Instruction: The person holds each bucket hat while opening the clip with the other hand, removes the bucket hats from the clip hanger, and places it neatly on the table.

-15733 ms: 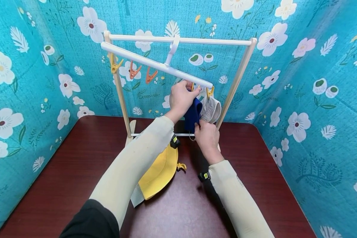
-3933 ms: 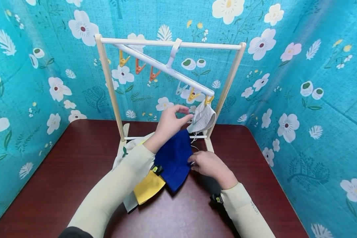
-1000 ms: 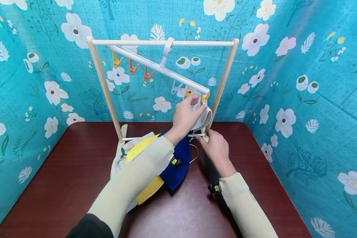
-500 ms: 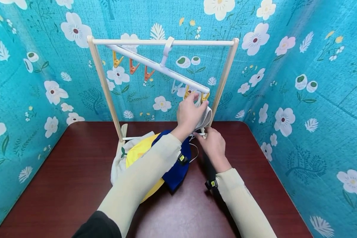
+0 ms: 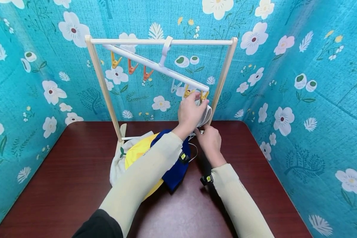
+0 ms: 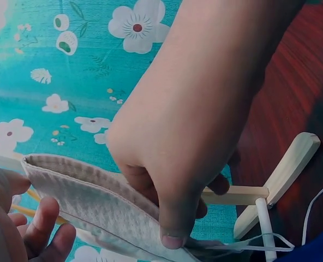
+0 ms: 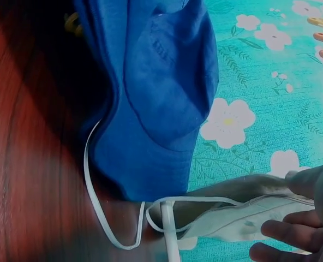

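My left hand (image 5: 190,112) is at the low right end of the tilted white hanger (image 5: 154,66), thumb and fingers about a yellow clothespin (image 5: 204,96). A light grey hat (image 5: 207,116) with thin cords hangs there, partly behind the left hand. My right hand (image 5: 210,140) pinches its lower part; in the left wrist view the thumb lies on the outside of the hat (image 6: 96,202). Beside the hands, a blue hat (image 5: 175,175) lies over a yellow hat (image 5: 139,148) on the table. The left forearm hides part of both.
A wooden rack (image 5: 99,86) carries the hanger by its hook. Other clothespins, among them an orange one (image 5: 147,73), hang along it. Whitish cloth (image 5: 116,168) lies left of the yellow hat. A white cord loop (image 5: 196,152) lies by the blue hat. Patterned curtains surround the table (image 5: 62,185).
Earlier my left hand held the blue hat by the hanger; it now lies on the table. My left hand has moved to the end clothespin, and my right hand has risen slightly onto the grey hat.
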Demonstrator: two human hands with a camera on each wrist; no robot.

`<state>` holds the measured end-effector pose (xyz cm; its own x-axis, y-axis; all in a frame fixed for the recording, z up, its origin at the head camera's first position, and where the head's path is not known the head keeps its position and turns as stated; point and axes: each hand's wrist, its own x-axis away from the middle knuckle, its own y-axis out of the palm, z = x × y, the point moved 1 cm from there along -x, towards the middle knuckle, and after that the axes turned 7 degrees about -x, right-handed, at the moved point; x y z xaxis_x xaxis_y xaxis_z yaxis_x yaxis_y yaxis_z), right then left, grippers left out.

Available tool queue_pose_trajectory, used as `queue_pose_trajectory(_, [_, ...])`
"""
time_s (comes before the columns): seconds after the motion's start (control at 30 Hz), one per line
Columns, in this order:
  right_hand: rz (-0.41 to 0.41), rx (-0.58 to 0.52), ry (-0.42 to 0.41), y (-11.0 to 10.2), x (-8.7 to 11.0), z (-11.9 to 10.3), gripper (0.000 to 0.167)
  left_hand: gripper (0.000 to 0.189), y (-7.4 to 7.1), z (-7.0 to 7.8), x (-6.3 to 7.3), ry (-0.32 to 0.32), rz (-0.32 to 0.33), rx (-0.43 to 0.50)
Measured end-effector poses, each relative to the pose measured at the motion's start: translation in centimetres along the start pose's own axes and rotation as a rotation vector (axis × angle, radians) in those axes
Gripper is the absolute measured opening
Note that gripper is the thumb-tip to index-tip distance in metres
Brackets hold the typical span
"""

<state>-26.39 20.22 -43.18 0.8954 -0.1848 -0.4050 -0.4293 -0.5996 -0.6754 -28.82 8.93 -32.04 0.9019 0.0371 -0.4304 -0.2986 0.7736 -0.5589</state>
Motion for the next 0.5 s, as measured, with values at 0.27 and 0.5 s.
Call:
queue_pose_trajectory(0.27, [0.071,-0.106,0.028,0.43,-0.24,-0.87,0.022,0.049,-0.29,0.17,-0.23,-0.018,-0.028,-0.003])
queue_pose_trajectory(0.5, [0.123,-0.167,0.02,0.35,-0.2,-1.11,0.024,0.045,-0.36,0.51,-0.22,-0.022,-0.005,0.02])
